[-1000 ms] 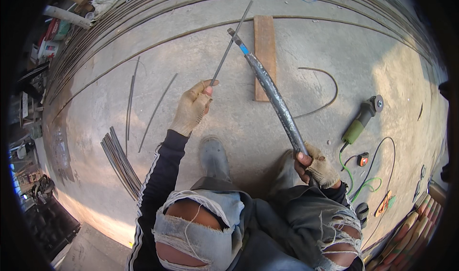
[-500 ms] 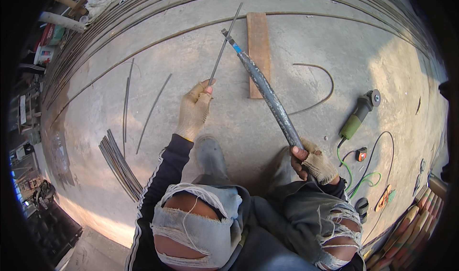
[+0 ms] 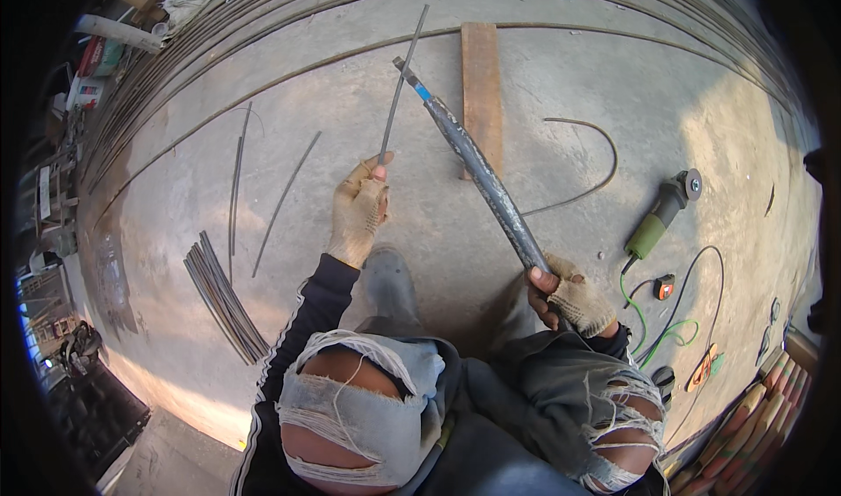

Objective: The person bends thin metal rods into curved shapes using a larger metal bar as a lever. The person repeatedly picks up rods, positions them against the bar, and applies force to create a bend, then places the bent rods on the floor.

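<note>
My left hand (image 3: 359, 209), in a fingerless beige knit glove, grips a thin steel rod (image 3: 392, 115) pointing away from me. My right hand (image 3: 565, 296), gloved likewise, is wrapped round a long dark metal tube tool (image 3: 477, 173) with scuffed paint, a blue band and a small head (image 3: 400, 65) at its far end. The rod crosses at that head; whether it sits in it I cannot tell. Behind the tool a wooden plank (image 3: 481, 58) lies on the concrete floor (image 3: 324, 84), beside a bent rod (image 3: 613, 154).
Loose rods (image 3: 276, 203) and a bundle (image 3: 223, 295) lie at left, long bars (image 3: 368, 54) across the back. At right are an angle grinder (image 3: 663, 216), its cord, a tape measure (image 3: 664, 288) and stacked wooden pieces (image 3: 749, 417). My boot (image 3: 390, 286) shows between the hands.
The tool's head and the rod's far end have shifted left, and the rod stands more steeply in view. My hands keep their grip and have moved only slightly.
</note>
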Action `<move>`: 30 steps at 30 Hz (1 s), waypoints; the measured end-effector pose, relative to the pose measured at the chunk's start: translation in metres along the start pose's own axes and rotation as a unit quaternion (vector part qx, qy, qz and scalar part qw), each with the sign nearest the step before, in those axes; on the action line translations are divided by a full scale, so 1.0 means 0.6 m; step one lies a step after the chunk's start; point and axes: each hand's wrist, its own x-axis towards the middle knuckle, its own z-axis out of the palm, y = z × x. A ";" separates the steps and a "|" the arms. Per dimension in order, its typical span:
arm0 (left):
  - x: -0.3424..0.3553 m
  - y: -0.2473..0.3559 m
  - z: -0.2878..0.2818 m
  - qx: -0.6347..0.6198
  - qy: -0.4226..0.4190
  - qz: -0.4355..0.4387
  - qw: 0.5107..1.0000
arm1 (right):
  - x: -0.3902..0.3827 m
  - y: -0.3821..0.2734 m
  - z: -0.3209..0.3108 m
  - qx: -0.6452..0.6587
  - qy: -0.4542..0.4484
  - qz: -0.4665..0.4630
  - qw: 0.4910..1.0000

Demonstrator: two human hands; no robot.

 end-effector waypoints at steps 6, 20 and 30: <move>0.010 -0.006 -0.051 -0.091 -0.118 -0.069 0.987 | -0.013 -0.006 -0.007 0.006 -0.015 -0.009 1.000; 0.032 -0.003 -0.058 0.043 -0.119 -0.014 0.992 | -0.010 -0.012 -0.005 0.003 0.005 -0.016 1.000; 0.031 0.012 -0.058 0.112 -0.117 0.028 0.986 | -0.006 -0.001 0.001 0.036 -0.006 -0.025 0.999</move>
